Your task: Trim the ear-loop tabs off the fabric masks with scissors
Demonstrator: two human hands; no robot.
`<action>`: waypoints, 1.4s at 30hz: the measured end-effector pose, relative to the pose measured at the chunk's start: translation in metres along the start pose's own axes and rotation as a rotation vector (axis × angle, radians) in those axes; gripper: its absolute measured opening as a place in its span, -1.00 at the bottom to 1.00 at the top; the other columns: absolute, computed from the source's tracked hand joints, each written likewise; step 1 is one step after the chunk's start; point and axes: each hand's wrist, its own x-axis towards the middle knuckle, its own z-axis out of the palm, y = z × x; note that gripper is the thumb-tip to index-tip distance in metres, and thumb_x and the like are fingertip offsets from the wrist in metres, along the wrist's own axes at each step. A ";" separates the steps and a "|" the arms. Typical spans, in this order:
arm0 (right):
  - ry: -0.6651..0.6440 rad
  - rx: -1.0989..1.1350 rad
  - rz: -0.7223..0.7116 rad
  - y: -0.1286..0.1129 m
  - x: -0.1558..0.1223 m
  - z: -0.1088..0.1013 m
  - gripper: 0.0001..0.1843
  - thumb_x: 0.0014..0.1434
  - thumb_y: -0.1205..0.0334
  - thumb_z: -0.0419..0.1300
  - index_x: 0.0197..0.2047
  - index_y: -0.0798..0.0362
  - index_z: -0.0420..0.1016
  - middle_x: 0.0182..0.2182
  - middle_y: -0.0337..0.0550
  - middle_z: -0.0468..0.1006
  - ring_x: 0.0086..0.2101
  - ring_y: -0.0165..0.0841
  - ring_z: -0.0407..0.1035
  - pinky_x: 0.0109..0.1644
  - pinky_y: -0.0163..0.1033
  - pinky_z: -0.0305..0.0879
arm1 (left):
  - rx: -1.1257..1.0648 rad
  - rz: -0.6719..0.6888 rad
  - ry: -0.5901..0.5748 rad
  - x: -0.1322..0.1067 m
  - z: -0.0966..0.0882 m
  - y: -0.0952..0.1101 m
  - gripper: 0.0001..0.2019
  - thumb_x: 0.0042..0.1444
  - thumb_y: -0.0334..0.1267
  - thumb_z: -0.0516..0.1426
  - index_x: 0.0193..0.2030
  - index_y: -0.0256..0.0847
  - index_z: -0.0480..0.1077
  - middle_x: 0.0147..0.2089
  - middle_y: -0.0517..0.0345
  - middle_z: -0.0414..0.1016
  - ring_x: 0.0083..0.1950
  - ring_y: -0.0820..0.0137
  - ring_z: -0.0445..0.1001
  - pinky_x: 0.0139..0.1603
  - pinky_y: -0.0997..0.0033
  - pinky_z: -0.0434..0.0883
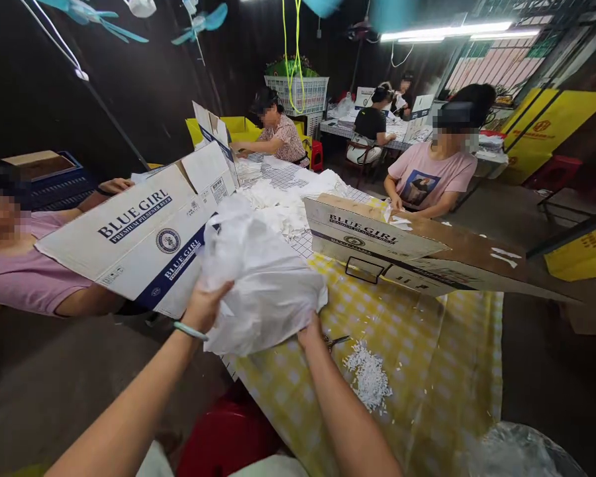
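A full white plastic bag (268, 291) is held up over the near left corner of the table. My left hand (206, 305) grips its left side near the gathered top, with the fingers closed on the plastic. Lower down on the right, my right hand (310, 329) is closed on the bag's bottom corner; part of its fingers is behind the plastic. What the bag contains cannot be made out. Just right of my right hand lie dark-handled scissors (335, 342), partly hidden. Beside them is a heap of tiny white scraps (370, 377) on the yellow checked cloth (442, 364).
Printed cardboard panels stand on the left (144, 225) and right (372, 232) of the table. White pieces (283, 205) are piled behind the bag. Co-workers sit around. A red stool (228, 434) is below me, and clear plastic (521, 450) lies at the lower right.
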 end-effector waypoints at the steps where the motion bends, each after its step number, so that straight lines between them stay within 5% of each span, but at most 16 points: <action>1: 0.018 -0.021 0.041 0.003 -0.004 -0.007 -0.63 0.33 0.05 0.15 0.08 0.11 0.41 -0.03 -0.06 0.50 -0.12 -0.29 0.46 -0.05 -0.06 0.46 | 0.007 -0.045 -0.076 -0.008 0.004 -0.008 -0.42 -0.11 0.13 0.30 -0.05 -0.25 0.42 -0.13 -0.05 0.62 -0.06 0.10 0.58 -0.05 0.13 0.56; 5: 0.137 -0.101 0.058 0.007 -0.029 -0.020 -0.51 0.29 -0.05 0.11 0.15 0.10 0.35 0.06 0.05 0.47 -0.01 -0.16 0.43 0.00 0.04 0.42 | 0.034 -0.123 -0.314 -0.027 -0.006 -0.023 -0.50 -0.17 0.08 0.36 -0.17 -0.22 0.45 -0.24 0.04 0.59 -0.14 0.17 0.56 -0.15 0.28 0.52; 8: 0.247 -0.127 -0.121 -0.006 -0.053 0.009 -0.34 0.21 -0.09 0.12 0.29 0.02 0.21 0.31 0.04 0.24 0.28 -0.11 0.16 0.26 0.05 0.22 | 0.040 -0.119 -0.400 -0.009 -0.023 -0.029 -0.59 -0.04 0.09 0.29 -0.24 -0.17 0.37 -0.39 0.22 0.45 -0.32 0.35 0.46 -0.31 0.43 0.42; 10: 0.295 -0.186 -0.382 -0.024 -0.069 0.045 -0.34 0.21 -0.05 0.13 0.32 -0.05 0.14 0.39 -0.11 0.11 0.36 -0.24 -0.01 0.40 -0.07 0.00 | 0.043 -0.099 -0.468 0.016 -0.034 -0.033 -0.62 -0.02 0.07 0.29 -0.31 -0.16 0.29 -0.44 0.29 0.35 -0.41 0.43 0.36 -0.41 0.50 0.33; 12: 0.262 -0.486 -0.895 -0.048 -0.080 0.087 -0.43 0.28 0.05 0.09 0.31 0.01 0.15 0.37 -0.04 0.14 0.36 -0.21 -0.01 0.42 0.01 -0.06 | 0.061 -0.048 -0.513 0.046 -0.049 -0.036 -0.62 -0.01 0.04 0.27 -0.37 -0.16 0.23 -0.45 0.31 0.29 -0.44 0.47 0.29 -0.45 0.51 0.28; 15: 0.133 -1.023 -1.189 -0.083 -0.081 0.133 -0.54 0.32 0.05 0.08 0.24 0.01 0.29 0.20 -0.04 0.41 0.33 -0.14 0.07 0.44 0.14 -0.19 | 0.177 0.125 -0.314 0.094 -0.082 -0.039 -0.71 0.07 -0.03 0.20 -0.42 -0.17 0.24 -0.46 0.28 0.26 -0.46 0.46 0.26 -0.47 0.47 0.27; 18: 0.129 -1.437 -1.004 -0.100 -0.070 0.145 -0.59 0.34 -0.07 0.05 0.00 0.05 0.50 -0.14 -0.03 0.61 0.14 -0.07 0.32 0.44 0.28 -0.40 | 0.321 0.280 0.065 0.130 -0.115 -0.034 -0.87 0.04 -0.24 0.17 -0.40 -0.15 0.27 -0.38 0.21 0.30 -0.34 0.33 0.34 -0.30 0.29 0.39; 21: 0.065 -1.702 -0.772 -0.100 -0.061 0.133 -0.59 0.31 -0.08 0.09 -0.17 0.09 0.58 -0.32 -0.02 0.61 -0.13 -0.11 0.45 0.44 0.28 -0.39 | 0.435 0.549 0.221 0.130 -0.113 -0.022 -0.74 -0.03 -0.45 0.14 -0.17 -0.14 0.31 -0.09 0.02 0.38 0.06 0.07 0.38 0.14 -0.05 0.34; 24: -0.106 -1.800 -0.671 -0.092 -0.054 0.123 -0.62 0.25 0.06 0.16 0.03 0.09 0.55 -0.20 0.03 0.62 -0.13 -0.10 0.45 0.46 0.20 -0.39 | 0.402 0.900 -0.073 0.107 -0.065 -0.008 -0.62 0.08 -0.53 0.05 0.03 -0.15 0.27 0.07 -0.08 0.38 0.18 0.15 0.38 0.23 0.04 0.34; 26: -0.220 -1.812 -0.566 -0.086 -0.049 0.115 -0.52 0.21 0.09 0.19 0.17 0.03 0.47 0.09 0.07 0.52 0.09 -0.03 0.34 0.46 0.17 -0.45 | 0.420 0.888 -0.463 0.097 -0.026 -0.006 -0.71 0.19 -0.46 0.00 0.03 -0.14 0.26 0.04 -0.05 0.43 0.13 0.24 0.44 0.20 0.14 0.39; 28: -0.262 -1.841 -0.361 -0.081 -0.044 0.100 -0.43 0.10 0.05 0.29 0.17 0.01 0.48 0.30 0.08 0.30 0.26 0.07 0.13 0.43 0.21 -0.40 | 0.521 0.794 -0.667 0.099 0.000 -0.015 -0.81 0.24 -0.31 0.04 -0.01 -0.16 0.28 0.00 -0.05 0.46 0.09 0.18 0.46 0.26 -0.06 0.31; 31: -0.185 -1.879 -0.052 -0.074 -0.040 0.054 -0.39 -0.09 0.02 0.43 0.01 0.15 0.60 0.29 0.28 0.27 0.26 0.25 0.10 0.31 0.33 -0.08 | 0.712 0.655 -0.660 0.115 -0.002 -0.048 -0.64 0.10 -0.12 0.22 -0.01 -0.18 0.31 0.03 -0.14 0.46 0.10 -0.03 0.43 0.28 -0.55 -0.03; 33: -0.127 -1.857 0.051 -0.070 -0.040 0.020 -0.48 -0.05 -0.03 0.41 -0.10 0.17 0.65 0.21 0.34 0.38 0.19 0.27 0.21 0.19 0.33 0.10 | 0.872 0.533 -0.634 0.125 -0.024 -0.075 -0.55 0.02 -0.08 0.28 0.01 -0.18 0.31 0.10 -0.19 0.42 0.16 -0.10 0.38 0.26 -0.62 -0.13; 37: -0.085 -1.728 0.023 -0.067 -0.040 -0.004 -0.65 0.14 0.02 0.27 -0.15 0.11 0.64 -0.05 0.16 0.60 0.04 0.05 0.41 0.10 0.09 0.30 | 0.890 0.427 -0.531 0.129 -0.065 -0.108 -0.72 0.15 -0.09 0.16 -0.07 -0.16 0.30 0.01 -0.08 0.42 0.09 0.02 0.44 0.27 -0.40 0.13; 40: -0.013 -1.570 -0.176 -0.072 -0.033 0.034 -0.55 0.35 0.01 0.00 0.18 0.03 0.43 0.11 0.03 0.51 0.12 -0.18 0.36 0.19 -0.09 0.28 | 0.790 0.519 -0.175 0.131 -0.069 -0.108 -0.76 0.17 -0.13 0.12 -0.09 -0.20 0.31 0.00 -0.15 0.37 0.16 0.00 0.38 0.23 -0.14 0.29; 42: 0.033 -1.338 -0.384 -0.074 -0.026 0.078 -0.30 0.27 -0.15 0.09 0.36 0.01 0.17 0.30 0.03 0.28 0.26 -0.16 0.20 0.28 -0.05 0.21 | 0.782 0.526 0.013 0.137 -0.062 -0.105 -0.59 0.11 -0.10 0.17 0.04 -0.25 0.29 0.15 -0.26 0.28 0.30 -0.09 0.25 0.31 -0.18 0.19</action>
